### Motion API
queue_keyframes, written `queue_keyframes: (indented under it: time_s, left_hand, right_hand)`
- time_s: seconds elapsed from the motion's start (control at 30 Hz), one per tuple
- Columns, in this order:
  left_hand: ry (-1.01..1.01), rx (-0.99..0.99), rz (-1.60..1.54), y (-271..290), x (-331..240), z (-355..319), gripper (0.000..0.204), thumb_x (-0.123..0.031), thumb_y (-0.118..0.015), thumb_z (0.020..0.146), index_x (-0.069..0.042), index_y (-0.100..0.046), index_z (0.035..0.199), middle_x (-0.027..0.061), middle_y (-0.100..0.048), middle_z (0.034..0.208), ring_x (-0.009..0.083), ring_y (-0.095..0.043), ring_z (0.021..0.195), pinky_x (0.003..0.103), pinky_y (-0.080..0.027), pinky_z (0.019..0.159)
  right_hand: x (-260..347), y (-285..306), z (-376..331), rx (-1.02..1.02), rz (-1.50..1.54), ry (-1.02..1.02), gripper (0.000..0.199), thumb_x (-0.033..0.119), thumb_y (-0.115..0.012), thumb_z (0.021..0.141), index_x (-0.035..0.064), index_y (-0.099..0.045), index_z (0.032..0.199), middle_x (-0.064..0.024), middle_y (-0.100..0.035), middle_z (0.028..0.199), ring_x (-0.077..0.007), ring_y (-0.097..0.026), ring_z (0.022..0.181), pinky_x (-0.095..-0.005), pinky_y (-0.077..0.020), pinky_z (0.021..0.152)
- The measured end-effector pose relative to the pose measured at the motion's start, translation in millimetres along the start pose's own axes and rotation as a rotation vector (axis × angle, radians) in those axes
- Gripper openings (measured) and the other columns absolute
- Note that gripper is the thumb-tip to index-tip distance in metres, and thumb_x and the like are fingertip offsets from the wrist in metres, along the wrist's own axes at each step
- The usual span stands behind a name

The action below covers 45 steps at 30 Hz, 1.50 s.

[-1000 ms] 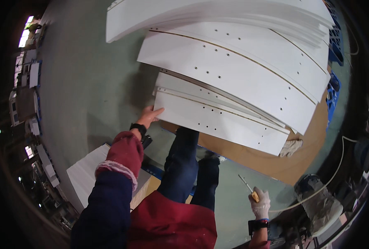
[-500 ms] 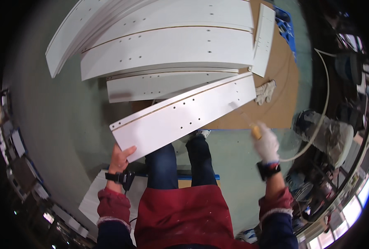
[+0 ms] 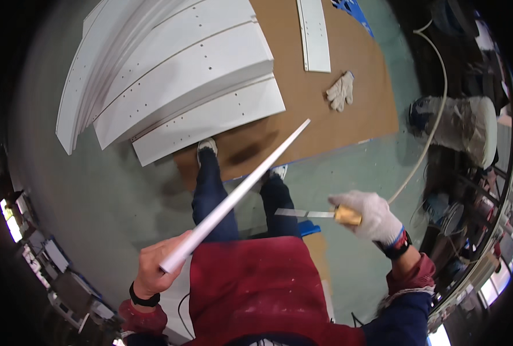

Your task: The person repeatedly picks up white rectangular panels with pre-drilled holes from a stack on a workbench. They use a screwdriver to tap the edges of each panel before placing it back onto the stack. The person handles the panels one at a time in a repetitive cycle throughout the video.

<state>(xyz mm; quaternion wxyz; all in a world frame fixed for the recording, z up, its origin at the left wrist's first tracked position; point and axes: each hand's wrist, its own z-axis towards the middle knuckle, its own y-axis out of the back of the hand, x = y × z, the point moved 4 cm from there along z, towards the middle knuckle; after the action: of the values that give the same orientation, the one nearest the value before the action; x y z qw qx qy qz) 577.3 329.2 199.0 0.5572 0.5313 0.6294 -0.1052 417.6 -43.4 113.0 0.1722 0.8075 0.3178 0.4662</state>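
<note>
A long white board (image 3: 239, 193) is turned so that its narrow edge faces up, slanting from near left to far right in front of my legs. My bare left hand (image 3: 157, 266) grips its near end. My right hand (image 3: 372, 216), in a white knit glove, is closed around the yellow handle of a flat-bladed scraper knife (image 3: 304, 213). Its thin metal blade points left, to the right of the board and apart from it. A loose white work glove (image 3: 340, 92) lies on the brown sheet beyond the board's far end.
Drilled white boards (image 3: 181, 81) are stacked at the far left on a brown sheet (image 3: 372, 106). A single white panel (image 3: 314, 37) lies on the sheet's far part. A pale hose (image 3: 444, 86) hangs at the right, by a plastic-wrapped stool-like object (image 3: 461, 127).
The board has turned from its drilled face showing to its edge facing up. My right hand has come nearer with the knife, its blade now pointing left. The view has shifted too.
</note>
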Motion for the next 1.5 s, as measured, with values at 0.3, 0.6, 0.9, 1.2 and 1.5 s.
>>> queue_keyframes:
  time_s: [0.3,0.6,0.9,1.2,1.5]
  left_hand:
    - [-0.553,0.679,0.637,-34,-75,-2,0.027,-0.012,-0.057,0.083,-0.008,-0.061,0.11,0.0089,-0.06,0.118,0.0279,-0.06,0.105,0.04,-0.054,0.082]
    - [-0.632,0.722,0.646,-54,-72,-4,0.027,-0.011,-0.057,0.082,-0.007,-0.062,0.108,0.011,-0.06,0.117,0.0274,-0.06,0.104,0.038,-0.053,0.083]
    - [0.526,-0.188,-0.245,31,-11,-27,0.033,-0.006,-0.063,0.083,0.004,-0.059,0.114,0.0106,-0.065,0.108,0.0165,-0.064,0.092,0.031,-0.051,0.083]
    - [0.241,-0.839,-0.899,51,18,-70,0.042,-0.006,-0.065,0.081,0.004,-0.052,0.12,0.0125,-0.061,0.113,0.0226,-0.061,0.103,0.035,-0.045,0.094]
    - [-0.062,-1.226,-1.001,125,91,-37,0.055,-0.014,-0.056,0.089,0.003,-0.035,0.136,0.0142,-0.049,0.13,0.0285,-0.048,0.121,0.042,-0.036,0.104]
  right_hand:
    - [20,-28,-34,0.359,0.036,0.092,0.033,0.022,-0.068,0.072,0.017,-0.061,0.105,-0.0083,-0.065,0.084,-0.0321,-0.063,0.075,-0.0415,-0.0513,0.064]
    - [0,-41,-40,0.304,-0.061,-0.019,0.027,0.028,-0.067,0.075,0.0161,-0.061,0.099,-0.0112,-0.062,0.08,-0.0315,-0.064,0.075,-0.0427,-0.0516,0.065]
    - [-136,-10,-103,-0.291,-0.151,-0.453,0.033,0.007,-0.071,0.063,0.0079,-0.062,0.094,-0.0148,-0.056,0.086,-0.0348,-0.057,0.08,-0.0401,-0.0474,0.07]
    - [-149,-38,-151,-0.121,-0.127,-0.554,0.017,0.021,-0.07,0.069,0.0114,-0.063,0.08,-0.0129,-0.061,0.072,-0.0336,-0.061,0.068,-0.0385,-0.0493,0.062]
    - [-73,-63,-17,0.061,-0.163,-0.279,0.018,0.027,-0.069,0.072,0.0146,-0.06,0.082,-0.0117,-0.06,0.072,-0.0333,-0.061,0.069,-0.0385,-0.0486,0.061]
